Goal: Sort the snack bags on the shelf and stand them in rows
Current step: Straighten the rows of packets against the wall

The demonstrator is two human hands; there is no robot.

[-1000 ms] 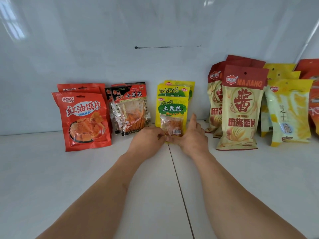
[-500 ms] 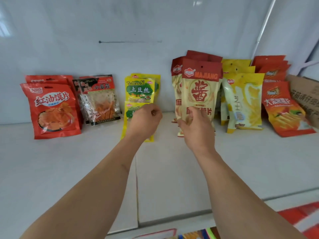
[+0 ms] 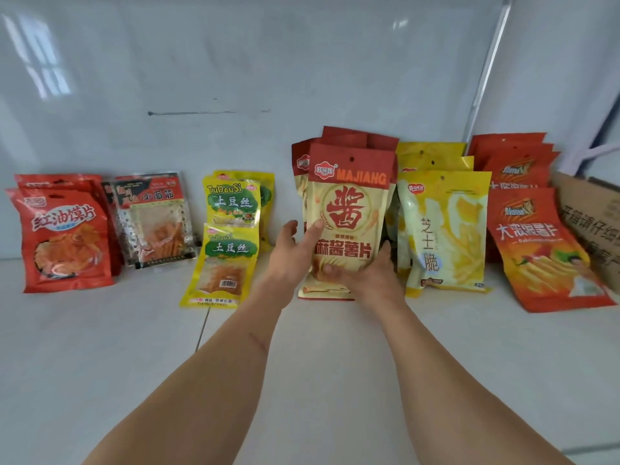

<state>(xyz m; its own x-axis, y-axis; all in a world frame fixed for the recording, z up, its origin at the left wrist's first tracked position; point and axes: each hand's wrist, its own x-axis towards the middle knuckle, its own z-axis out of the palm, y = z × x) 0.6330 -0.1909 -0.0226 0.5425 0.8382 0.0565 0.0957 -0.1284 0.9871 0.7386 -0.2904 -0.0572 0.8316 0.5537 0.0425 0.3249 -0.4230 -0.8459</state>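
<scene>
A cream and red MAJIANG chip bag (image 3: 349,196) stands at the front of its row, with like bags behind it. My left hand (image 3: 290,255) grips its left edge, thumb on the front. My right hand (image 3: 370,278) holds its lower right corner, thumb across the bottom front. Left of them, a small yellow TuDouSi bag (image 3: 224,263) leans against another of its kind (image 3: 233,203). Further left stand clear and black snack bags (image 3: 154,219) and red bags (image 3: 65,239). To the right stand yellow bags (image 3: 446,229) and orange-red bags (image 3: 536,246).
All bags stand on a white shelf (image 3: 100,347) against a glossy white back wall (image 3: 235,78). A cardboard box (image 3: 590,216) sits at the far right behind the orange-red bags. A seam runs through the shelf in front of the TuDouSi bags.
Both hands left the small yellow TuDouSi bag, which now leans alone, and moved right to the MAJIANG bag, taking hold of it. The view shifted right.
</scene>
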